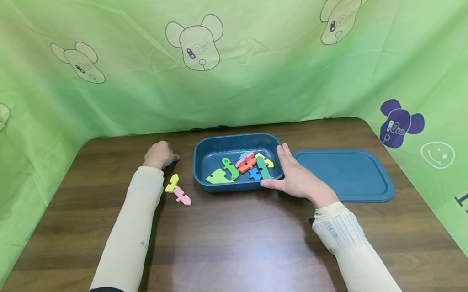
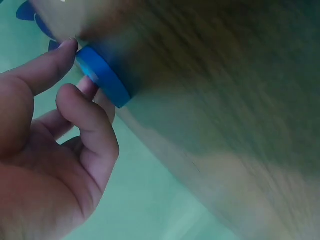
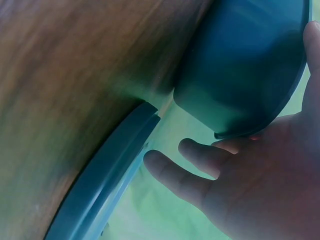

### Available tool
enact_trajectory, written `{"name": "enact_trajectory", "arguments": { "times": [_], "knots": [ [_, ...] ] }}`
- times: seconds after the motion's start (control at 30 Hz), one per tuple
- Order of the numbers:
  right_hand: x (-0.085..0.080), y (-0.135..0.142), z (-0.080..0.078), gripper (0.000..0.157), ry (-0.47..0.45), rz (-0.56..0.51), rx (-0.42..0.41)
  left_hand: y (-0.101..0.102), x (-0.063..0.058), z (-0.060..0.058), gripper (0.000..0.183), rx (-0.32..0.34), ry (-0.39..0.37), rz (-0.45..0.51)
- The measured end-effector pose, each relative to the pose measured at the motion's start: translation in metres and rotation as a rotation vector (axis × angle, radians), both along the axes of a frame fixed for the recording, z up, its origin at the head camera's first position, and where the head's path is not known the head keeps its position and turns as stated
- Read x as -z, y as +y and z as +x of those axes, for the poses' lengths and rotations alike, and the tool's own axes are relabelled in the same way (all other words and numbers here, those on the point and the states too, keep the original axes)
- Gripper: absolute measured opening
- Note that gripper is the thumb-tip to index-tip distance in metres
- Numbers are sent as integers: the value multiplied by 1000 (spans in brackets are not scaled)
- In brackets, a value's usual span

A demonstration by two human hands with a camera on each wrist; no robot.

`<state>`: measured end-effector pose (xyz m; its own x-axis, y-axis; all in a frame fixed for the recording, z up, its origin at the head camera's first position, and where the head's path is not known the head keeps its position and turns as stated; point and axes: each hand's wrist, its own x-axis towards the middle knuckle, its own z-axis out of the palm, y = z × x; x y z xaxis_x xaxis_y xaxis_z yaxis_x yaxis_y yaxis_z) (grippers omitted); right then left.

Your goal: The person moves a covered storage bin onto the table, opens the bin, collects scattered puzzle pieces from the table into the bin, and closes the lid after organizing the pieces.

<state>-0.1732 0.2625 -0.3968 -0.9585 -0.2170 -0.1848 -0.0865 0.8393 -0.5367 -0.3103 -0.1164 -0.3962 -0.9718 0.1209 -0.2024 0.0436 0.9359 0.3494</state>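
My left hand [image 1: 159, 155] pinches a blue piece [image 2: 103, 75] at the table's far left, its flat edge down by the wood. Just nearer lie a yellow puzzle piece [image 1: 172, 183] and a pink puzzle piece [image 1: 182, 196]. A blue rectangular box [image 1: 237, 186] stands in the middle, with several colourful puzzle pieces inside, among them a light green one [image 1: 219, 176] and an orange one [image 1: 247, 165]. Along the box's right end rests my right hand [image 1: 300, 177], fingers straight and thumb at the front corner. In the right wrist view two fingers stand off the box wall [image 3: 240, 70].
The matching blue lid [image 1: 343, 174] lies flat on the table, right of the box and partly behind my right hand. Green cloth [image 1: 254, 89] with cartoon heads hangs behind and at both sides of the wooden table [image 1: 242, 255].
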Motion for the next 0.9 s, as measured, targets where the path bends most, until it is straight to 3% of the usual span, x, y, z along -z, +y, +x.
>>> {"name": "enact_trajectory", "arguments": {
  "times": [0.17,0.27,0.4,0.67,0.9],
  "knots": [
    [-1,0,0,121,5,0,-1,-3,1,2,22,97,25,12],
    [0,0,-1,121,5,5,4,-8,2,3,36,132,13,30],
    [2,1,-1,121,1,5,5,-17,3,2,54,126,-33,38],
    [4,2,-2,127,-6,8,8,-33,8,1,46,121,-48,70],
    [4,2,-3,125,-10,4,4,-41,10,8,40,71,-154,260]
  ]
}}
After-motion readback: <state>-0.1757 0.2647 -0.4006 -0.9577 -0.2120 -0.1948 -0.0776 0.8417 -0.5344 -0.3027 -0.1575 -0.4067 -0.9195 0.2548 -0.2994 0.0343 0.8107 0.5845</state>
